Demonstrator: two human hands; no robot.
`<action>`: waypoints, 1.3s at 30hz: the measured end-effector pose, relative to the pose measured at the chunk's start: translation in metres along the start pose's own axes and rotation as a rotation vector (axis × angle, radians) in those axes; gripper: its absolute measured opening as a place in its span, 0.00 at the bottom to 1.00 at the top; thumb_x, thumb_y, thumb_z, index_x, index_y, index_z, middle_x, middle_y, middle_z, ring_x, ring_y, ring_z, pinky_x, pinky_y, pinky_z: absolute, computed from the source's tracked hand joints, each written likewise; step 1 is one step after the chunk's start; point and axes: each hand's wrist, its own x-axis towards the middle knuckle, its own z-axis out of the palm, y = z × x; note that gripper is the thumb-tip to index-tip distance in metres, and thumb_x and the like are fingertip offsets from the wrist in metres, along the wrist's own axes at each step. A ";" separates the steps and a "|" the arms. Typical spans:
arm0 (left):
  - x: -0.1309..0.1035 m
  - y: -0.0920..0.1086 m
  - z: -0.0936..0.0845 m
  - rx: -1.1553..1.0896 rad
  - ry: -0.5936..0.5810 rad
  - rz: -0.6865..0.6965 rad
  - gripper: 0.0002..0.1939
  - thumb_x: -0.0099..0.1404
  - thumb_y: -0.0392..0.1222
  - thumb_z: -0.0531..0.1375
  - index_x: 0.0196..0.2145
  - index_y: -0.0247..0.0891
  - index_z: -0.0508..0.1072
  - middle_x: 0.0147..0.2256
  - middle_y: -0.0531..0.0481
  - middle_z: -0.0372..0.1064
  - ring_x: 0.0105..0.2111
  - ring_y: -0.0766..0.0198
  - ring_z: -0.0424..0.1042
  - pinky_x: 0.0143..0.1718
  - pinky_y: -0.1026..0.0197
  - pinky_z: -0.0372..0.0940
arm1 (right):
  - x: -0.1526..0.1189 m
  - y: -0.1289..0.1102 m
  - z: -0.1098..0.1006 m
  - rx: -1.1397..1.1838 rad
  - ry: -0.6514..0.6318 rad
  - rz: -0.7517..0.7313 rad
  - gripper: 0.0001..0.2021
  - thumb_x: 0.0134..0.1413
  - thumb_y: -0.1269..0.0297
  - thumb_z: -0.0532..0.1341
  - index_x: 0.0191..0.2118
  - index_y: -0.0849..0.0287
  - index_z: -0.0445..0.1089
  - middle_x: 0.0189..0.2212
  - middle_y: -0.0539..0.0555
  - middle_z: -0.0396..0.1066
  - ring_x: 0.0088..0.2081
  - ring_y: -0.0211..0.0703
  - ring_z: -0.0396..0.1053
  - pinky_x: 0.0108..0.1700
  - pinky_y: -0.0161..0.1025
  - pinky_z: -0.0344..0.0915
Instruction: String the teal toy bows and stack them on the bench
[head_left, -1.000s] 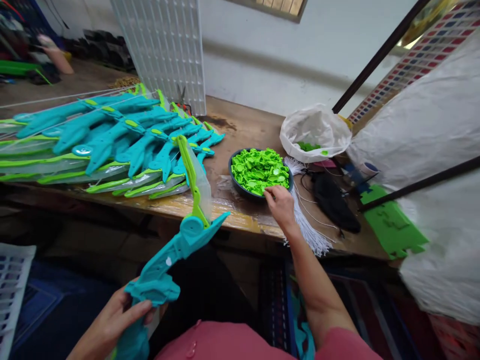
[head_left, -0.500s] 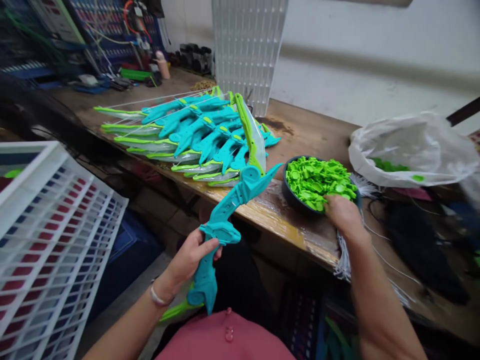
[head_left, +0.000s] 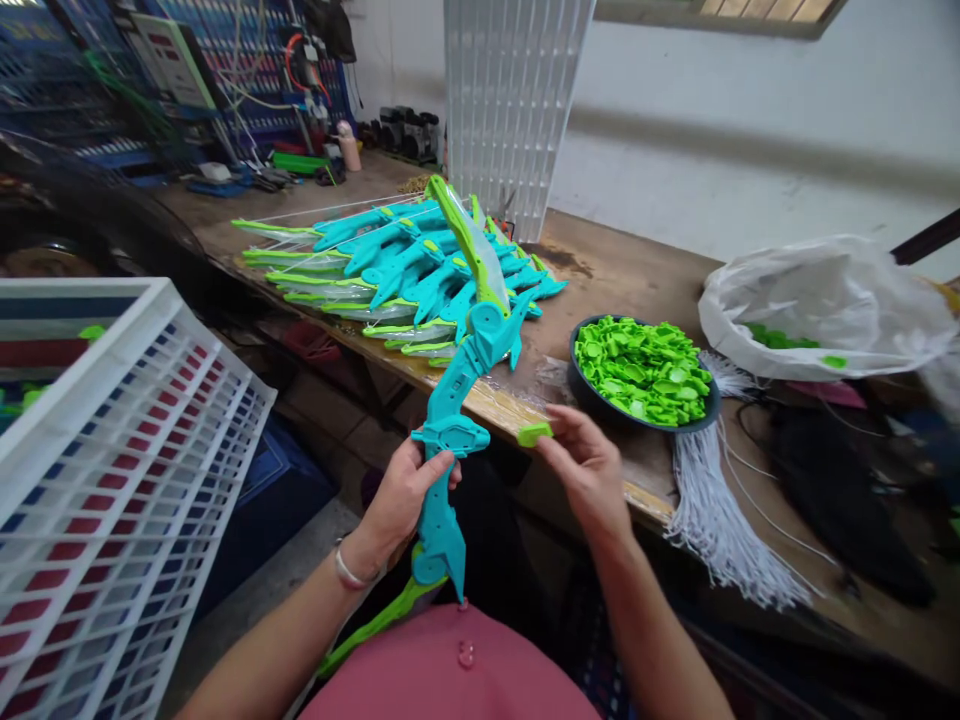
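Facing us was the brown counter (head_left: 637, 280), with a white crate (head_left: 90, 375) at our left. A heap of teal and lime bows (head_left: 405, 265) lay on the counter, and an open white bag (head_left: 885, 310) sat toward its right. Before us, tilted and off the counter, we held one teal bow (head_left: 446, 395), its upper limb overlapping the heap in view. Next came a dark bowl (head_left: 581, 393) piled with green parts, then white strings (head_left: 720, 510) just beside it. Of our hands, the left hand (head_left: 401, 490) was closed around the bow below its raised middle; the right hand (head_left: 589, 470) pinched a small green piece (head_left: 534, 434), apart from the bow. We judged the step in hand to be presenting that piece; the next move seemed to call for a steady left grip and careful alignment.
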 end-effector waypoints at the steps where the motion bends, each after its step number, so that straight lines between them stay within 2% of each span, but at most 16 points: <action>1: -0.002 0.000 0.001 0.010 0.006 0.007 0.14 0.64 0.50 0.66 0.38 0.36 0.73 0.28 0.51 0.74 0.28 0.63 0.70 0.32 0.61 0.66 | -0.010 0.000 0.017 0.056 -0.028 0.012 0.14 0.56 0.59 0.70 0.48 0.53 0.76 0.36 0.51 0.78 0.37 0.43 0.76 0.42 0.39 0.73; 4: -0.007 0.001 0.004 0.013 0.001 0.017 0.14 0.65 0.49 0.65 0.40 0.36 0.73 0.28 0.51 0.73 0.28 0.64 0.70 0.33 0.61 0.66 | -0.030 0.003 0.051 0.099 -0.011 -0.062 0.08 0.58 0.62 0.70 0.44 0.51 0.78 0.39 0.51 0.79 0.40 0.44 0.76 0.46 0.41 0.73; 7: -0.010 0.001 0.004 -0.010 -0.031 0.033 0.13 0.66 0.48 0.66 0.41 0.36 0.73 0.30 0.52 0.73 0.29 0.64 0.69 0.34 0.61 0.66 | -0.034 0.007 0.064 -0.019 0.022 -0.282 0.08 0.59 0.66 0.69 0.44 0.49 0.78 0.40 0.51 0.77 0.45 0.47 0.73 0.51 0.46 0.71; 10: -0.012 -0.003 0.003 -0.056 -0.080 0.041 0.12 0.66 0.46 0.65 0.42 0.37 0.72 0.32 0.51 0.72 0.30 0.63 0.69 0.36 0.60 0.66 | -0.031 0.010 0.066 -0.177 0.051 -0.441 0.09 0.60 0.66 0.69 0.45 0.48 0.78 0.41 0.52 0.74 0.48 0.49 0.71 0.55 0.52 0.68; 17: -0.010 -0.010 0.003 -0.204 -0.143 0.044 0.12 0.67 0.46 0.65 0.43 0.36 0.73 0.33 0.50 0.72 0.30 0.64 0.68 0.35 0.60 0.66 | -0.027 0.019 0.064 -0.248 0.031 -0.489 0.09 0.61 0.68 0.68 0.46 0.49 0.76 0.48 0.55 0.69 0.52 0.50 0.69 0.51 0.51 0.70; 23: -0.011 -0.004 0.005 -0.022 -0.078 0.087 0.13 0.68 0.50 0.65 0.39 0.37 0.72 0.27 0.52 0.72 0.26 0.65 0.69 0.30 0.62 0.65 | -0.028 0.010 0.058 -0.383 -0.046 -0.581 0.11 0.62 0.72 0.66 0.48 0.49 0.75 0.46 0.55 0.69 0.50 0.48 0.69 0.51 0.49 0.71; 25: -0.012 -0.001 0.006 0.032 -0.063 0.102 0.13 0.68 0.50 0.65 0.38 0.37 0.72 0.25 0.53 0.71 0.25 0.65 0.69 0.29 0.62 0.64 | -0.028 0.007 0.055 -0.390 -0.071 -0.525 0.10 0.62 0.70 0.66 0.47 0.50 0.75 0.48 0.55 0.70 0.51 0.48 0.69 0.52 0.49 0.70; 28: -0.016 0.000 0.007 0.097 -0.048 0.120 0.13 0.68 0.51 0.65 0.38 0.37 0.73 0.25 0.53 0.72 0.24 0.64 0.69 0.28 0.61 0.64 | -0.026 0.005 0.051 -0.204 -0.140 -0.246 0.17 0.57 0.64 0.71 0.52 0.50 0.71 0.51 0.55 0.70 0.53 0.50 0.70 0.54 0.49 0.70; 31: -0.021 -0.001 0.008 0.152 -0.027 0.148 0.13 0.68 0.51 0.64 0.37 0.37 0.72 0.25 0.53 0.72 0.24 0.64 0.69 0.29 0.61 0.65 | -0.024 0.005 0.050 0.134 -0.332 0.140 0.21 0.55 0.57 0.72 0.52 0.52 0.68 0.44 0.52 0.75 0.43 0.47 0.75 0.47 0.46 0.73; 33: -0.024 -0.003 0.008 0.175 -0.008 0.176 0.13 0.68 0.51 0.64 0.37 0.38 0.72 0.25 0.53 0.72 0.24 0.63 0.70 0.28 0.61 0.65 | -0.024 0.005 0.052 0.300 -0.399 0.293 0.20 0.54 0.55 0.72 0.47 0.53 0.67 0.37 0.49 0.75 0.34 0.43 0.75 0.42 0.44 0.74; 35: -0.026 -0.004 0.007 0.217 0.021 0.216 0.12 0.67 0.50 0.64 0.38 0.38 0.72 0.25 0.53 0.72 0.23 0.63 0.70 0.27 0.61 0.65 | -0.027 0.006 0.056 0.365 -0.362 0.316 0.20 0.50 0.54 0.74 0.43 0.53 0.66 0.33 0.47 0.75 0.31 0.42 0.74 0.38 0.41 0.73; 39: -0.026 -0.007 0.002 0.349 0.052 0.296 0.11 0.66 0.49 0.64 0.34 0.38 0.71 0.23 0.54 0.70 0.21 0.63 0.69 0.26 0.61 0.64 | -0.033 0.017 0.064 0.329 -0.266 0.303 0.22 0.45 0.52 0.76 0.40 0.54 0.66 0.30 0.46 0.72 0.31 0.41 0.71 0.38 0.39 0.71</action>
